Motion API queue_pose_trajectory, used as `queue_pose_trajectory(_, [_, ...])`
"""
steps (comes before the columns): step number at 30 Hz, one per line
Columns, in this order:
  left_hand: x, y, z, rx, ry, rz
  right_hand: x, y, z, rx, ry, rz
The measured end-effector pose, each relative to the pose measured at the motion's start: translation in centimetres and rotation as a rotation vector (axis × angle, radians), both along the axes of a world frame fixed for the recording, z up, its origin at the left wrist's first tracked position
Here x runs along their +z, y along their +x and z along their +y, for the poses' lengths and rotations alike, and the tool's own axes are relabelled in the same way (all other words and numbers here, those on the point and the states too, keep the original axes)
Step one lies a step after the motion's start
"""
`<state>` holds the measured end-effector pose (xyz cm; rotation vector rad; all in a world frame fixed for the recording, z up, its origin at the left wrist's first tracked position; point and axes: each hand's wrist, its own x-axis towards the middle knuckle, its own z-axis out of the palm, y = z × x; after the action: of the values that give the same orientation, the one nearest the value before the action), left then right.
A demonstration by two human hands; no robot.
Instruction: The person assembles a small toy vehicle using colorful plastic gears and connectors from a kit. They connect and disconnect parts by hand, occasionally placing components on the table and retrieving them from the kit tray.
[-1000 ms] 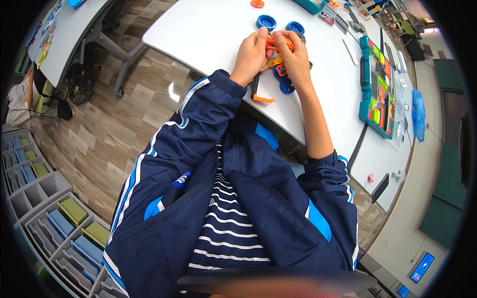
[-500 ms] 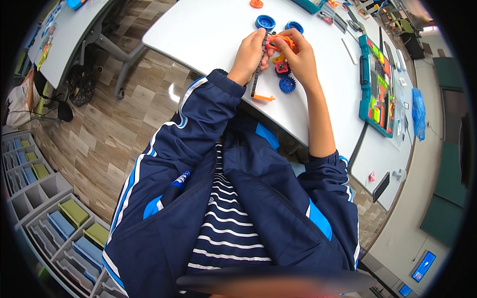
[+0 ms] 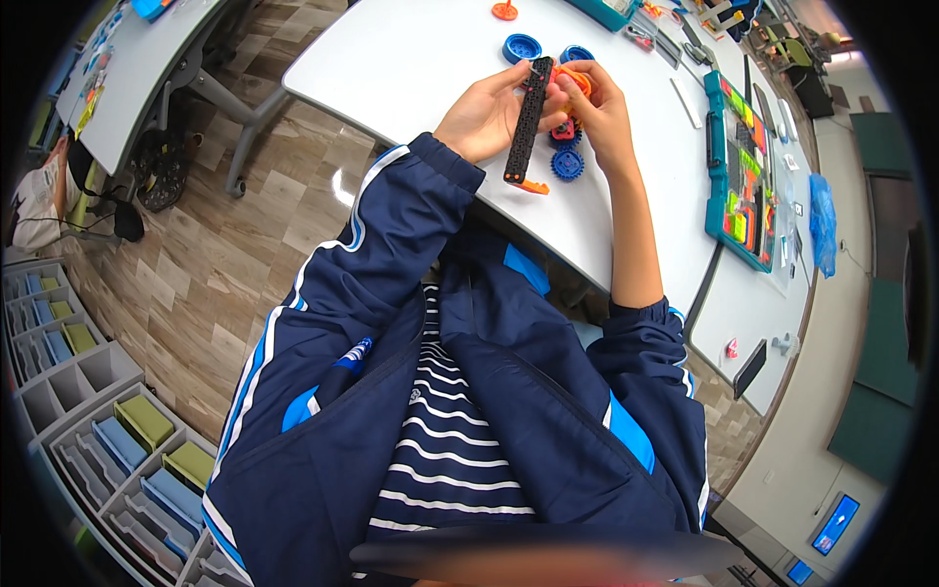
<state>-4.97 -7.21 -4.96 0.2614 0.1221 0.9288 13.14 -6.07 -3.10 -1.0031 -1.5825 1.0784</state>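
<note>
Head: perhaps wheel (image 3: pixel 576 52) behind right hand (image 3: pixel 606 115)

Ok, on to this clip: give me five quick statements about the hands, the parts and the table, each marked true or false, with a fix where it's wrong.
1. The right hand holds an orange part. True.
2. The left hand is closed in a tight fist. False: its palm is open, with the fingers reaching behind the black beam.
3. Two blue wheels sit on the white table, beyond the hands. True.
4. The teal case at the right is shut. False: the teal case is open, with coloured parts inside.
5. An orange piece shows at the black beam's near end. True.
</note>
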Motion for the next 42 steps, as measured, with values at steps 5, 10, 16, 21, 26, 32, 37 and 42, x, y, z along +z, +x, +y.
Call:
queue_pose_trajectory(5, [-1.3, -0.7, 0.7, -0.159, 0.005, -0.302, -0.1, -0.3, 0.0, -0.017, -0.014, -0.059])
queue_pose_trajectory(10, [-2.5, -0.6, 1.1, -0.210, -0.009, -0.389, -0.1, -0.4, -0.1, -0.029, -0.024, -0.048])
queue_pose_trajectory(16, [-2.5, -0.7, 1.1, -0.201, -0.058, -0.322, 0.0, -0.3, -0.1, -0.038, -0.011, -0.083])
queue_pose_trajectory(21, [-2.1, -0.8, 0.9, -0.177, -0.069, -0.318, 0.2, 0.2, -0.1, 0.000, -0.016, -0.094])
queue_pose_trajectory(26, [-1.9, -1.1, 0.9, -0.148, -0.003, -0.318, 0.3, 1.0, 0.4, -0.058, 0.081, -0.190])
queue_pose_trajectory(32, [-1.7, -1.1, 0.8, -0.123, -0.049, -0.251, 0.3, 2.0, 0.7, -0.308, 0.200, -0.413])
queue_pose_trajectory(37, [-1.5, -0.8, 0.4, -0.119, 0.030, -0.162, -0.1, 2.3, 1.1, -0.381, 0.383, -0.517])
queue_pose_trajectory(42, [-1.4, -0.9, 0.4, -0.130, -0.001, -0.137, 0.3, 2.5, 1.2, -0.458, 0.645, -0.697])
